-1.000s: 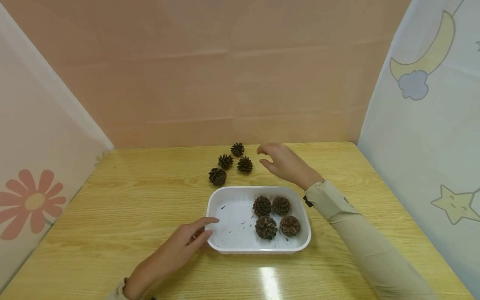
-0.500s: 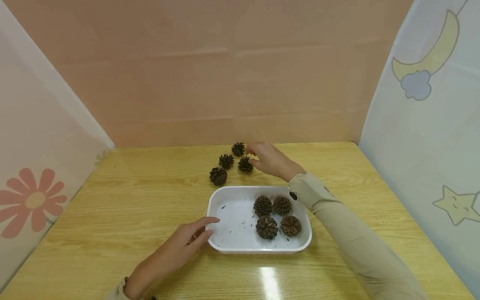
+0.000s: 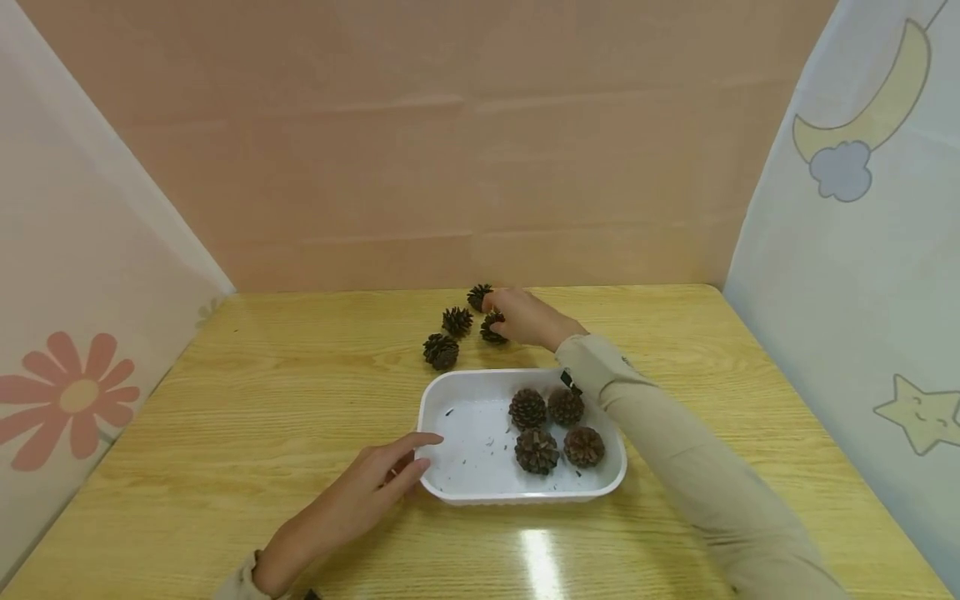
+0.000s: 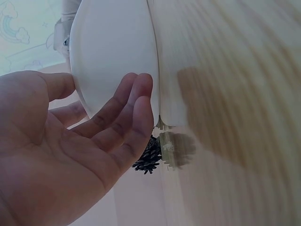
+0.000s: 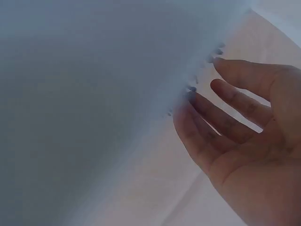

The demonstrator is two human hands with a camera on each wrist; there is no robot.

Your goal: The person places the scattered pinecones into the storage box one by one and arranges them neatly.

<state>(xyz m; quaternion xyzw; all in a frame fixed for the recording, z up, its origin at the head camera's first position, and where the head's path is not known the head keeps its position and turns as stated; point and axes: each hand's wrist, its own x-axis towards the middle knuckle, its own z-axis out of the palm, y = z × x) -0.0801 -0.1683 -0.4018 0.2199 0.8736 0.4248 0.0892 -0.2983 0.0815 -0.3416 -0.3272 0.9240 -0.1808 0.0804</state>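
A white plastic tray (image 3: 467,492) holds several brown pine cones in its right half. My left hand (image 3: 360,492) is at the tray's left rim, thumb and index finger touching it; in the left wrist view the other fingers are loosely bent. Beyond the tray, my right hand (image 3: 528,318) reaches over a dark pine cone (image 3: 492,331), its thumb in front of the cone and its fingers behind. In the right wrist view the thumb and fingers (image 5: 197,136) stand apart, and a pale blurred shape hides most of the cones.
More loose pine cones lie left of and behind the reached one, including a front one (image 3: 441,352). Dark flakes dot the tray floor. The wooden table (image 3: 262,400) is bounded by a peach sheet (image 3: 465,167) behind and printed sheets at both sides.
My right hand has moved left from beside the loose pine cones to one of them, bringing thumb and fingers around it. The left hand has stayed at the tray's rim.
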